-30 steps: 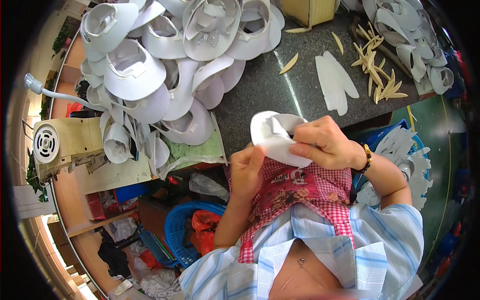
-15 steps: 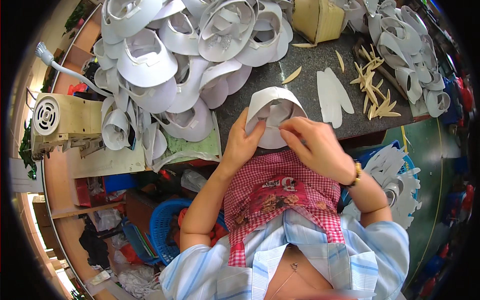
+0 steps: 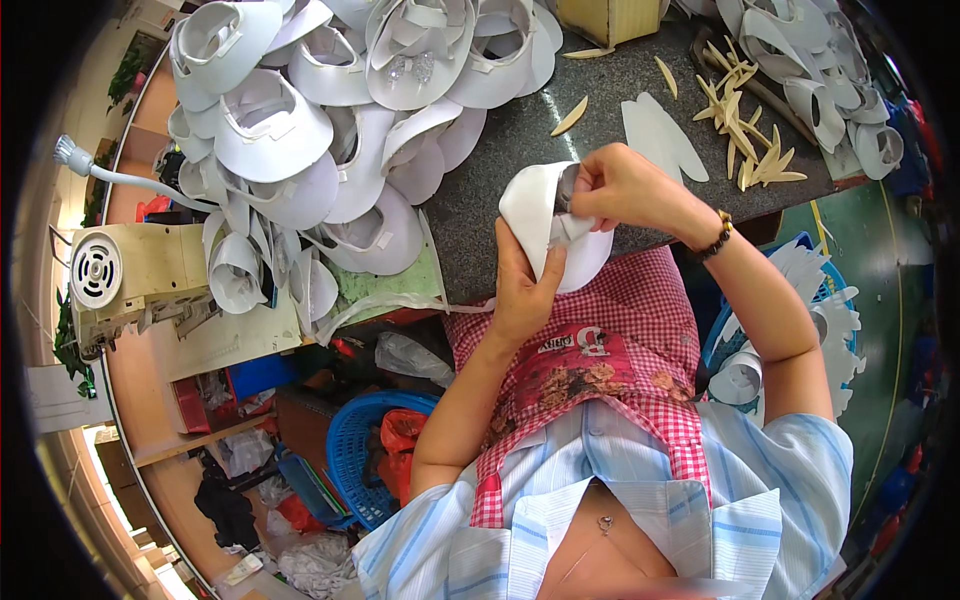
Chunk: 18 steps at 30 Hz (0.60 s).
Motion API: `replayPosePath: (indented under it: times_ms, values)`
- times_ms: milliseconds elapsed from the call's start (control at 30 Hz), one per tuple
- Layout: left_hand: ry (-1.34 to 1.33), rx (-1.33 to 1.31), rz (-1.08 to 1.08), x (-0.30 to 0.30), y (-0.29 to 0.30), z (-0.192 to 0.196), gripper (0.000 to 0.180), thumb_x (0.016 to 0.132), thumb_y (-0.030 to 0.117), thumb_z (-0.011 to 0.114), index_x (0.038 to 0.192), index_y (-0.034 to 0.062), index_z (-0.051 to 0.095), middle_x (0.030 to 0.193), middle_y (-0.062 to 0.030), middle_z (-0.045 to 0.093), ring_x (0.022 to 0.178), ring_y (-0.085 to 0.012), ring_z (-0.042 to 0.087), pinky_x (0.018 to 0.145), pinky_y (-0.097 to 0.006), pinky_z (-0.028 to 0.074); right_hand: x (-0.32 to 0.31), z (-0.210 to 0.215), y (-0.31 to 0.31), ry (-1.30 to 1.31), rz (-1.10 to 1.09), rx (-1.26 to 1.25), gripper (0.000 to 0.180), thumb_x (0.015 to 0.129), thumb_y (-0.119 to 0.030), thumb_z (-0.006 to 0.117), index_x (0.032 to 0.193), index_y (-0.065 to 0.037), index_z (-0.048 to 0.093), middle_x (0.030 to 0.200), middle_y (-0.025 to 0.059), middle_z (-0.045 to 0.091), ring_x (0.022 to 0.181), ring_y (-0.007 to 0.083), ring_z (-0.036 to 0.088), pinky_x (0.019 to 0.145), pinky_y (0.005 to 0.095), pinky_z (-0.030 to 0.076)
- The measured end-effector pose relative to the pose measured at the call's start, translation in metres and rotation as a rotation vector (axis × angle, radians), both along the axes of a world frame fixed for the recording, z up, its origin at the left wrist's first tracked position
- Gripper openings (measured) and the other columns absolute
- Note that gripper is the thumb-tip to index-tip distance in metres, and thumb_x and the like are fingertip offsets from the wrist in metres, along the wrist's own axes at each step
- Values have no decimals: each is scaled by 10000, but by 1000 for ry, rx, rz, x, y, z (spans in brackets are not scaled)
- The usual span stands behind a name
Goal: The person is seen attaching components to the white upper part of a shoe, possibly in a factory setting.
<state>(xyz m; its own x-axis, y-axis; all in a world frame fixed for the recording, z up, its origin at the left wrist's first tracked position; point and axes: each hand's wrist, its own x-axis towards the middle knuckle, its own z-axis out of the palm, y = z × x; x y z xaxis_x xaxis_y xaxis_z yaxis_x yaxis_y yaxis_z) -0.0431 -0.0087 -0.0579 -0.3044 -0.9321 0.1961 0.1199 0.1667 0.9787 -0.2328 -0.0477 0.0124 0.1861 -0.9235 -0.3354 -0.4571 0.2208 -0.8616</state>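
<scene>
A white, cupped piece [image 3: 530,210] that looks like a shoe upper is held tilted over the front edge of the dark table. My left hand [image 3: 525,290] grips its lower left side, thumb on the inner face and fingers behind. With its fingers closed, my right hand [image 3: 630,190] reaches into the opening from the right and pinches the pale inner flap [image 3: 570,228]; the fingertips are partly hidden. Just beyond my right hand lies a flat white cut piece [image 3: 650,135]. A beige crescent-shaped strip [image 3: 570,117] rests on the table past the upper.
Many similar white uppers [image 3: 270,125] are heaped at the far left, with more [image 3: 800,60] at the far right. A pile of beige crescents [image 3: 740,120] lies on the right. A sewing machine [image 3: 140,265] stands at left. Blue baskets [image 3: 345,450] flank me, the right one holding white scraps.
The upper has turned so its opening faces more to the right. My right hand has moved up, from the opening's lower right to its upper right. The view has shifted slightly.
</scene>
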Motion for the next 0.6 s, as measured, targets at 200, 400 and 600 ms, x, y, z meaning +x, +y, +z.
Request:
replayPosePath:
  times_ms: [200, 400, 600]
  values:
    - [-27, 293, -41, 23, -36, 43, 705, 766, 48, 638, 1413, 49, 356, 1230, -162, 582, 1103, -272, 601, 979, -395, 458, 8, -22, 24, -179, -127, -111, 140, 719, -101, 666, 733, 35, 637, 621, 61, 632, 579, 130, 636, 564, 266, 510]
    - [-1382, -364, -314, 8, -97, 72, 469, 675, 54, 658, 1139, 65, 589, 1082, -160, 640, 990, -373, 624, 872, -465, 496, 26, -15, 24, 72, -51, -211, 310, 758, -239, 673, 719, 65, 627, 617, 168, 620, 573, 256, 636, 583, 351, 501]
    - [-1281, -773, -223, 2, -76, 62, 156, 750, 36, 623, 884, 27, 545, 813, -169, 623, 741, -367, 667, 641, -449, 548, 25, -4, 19, 449, 114, -332, 351, 761, -295, 670, 648, 33, 616, 618, 211, 599, 604, 347, 636, 586, 407, 495]
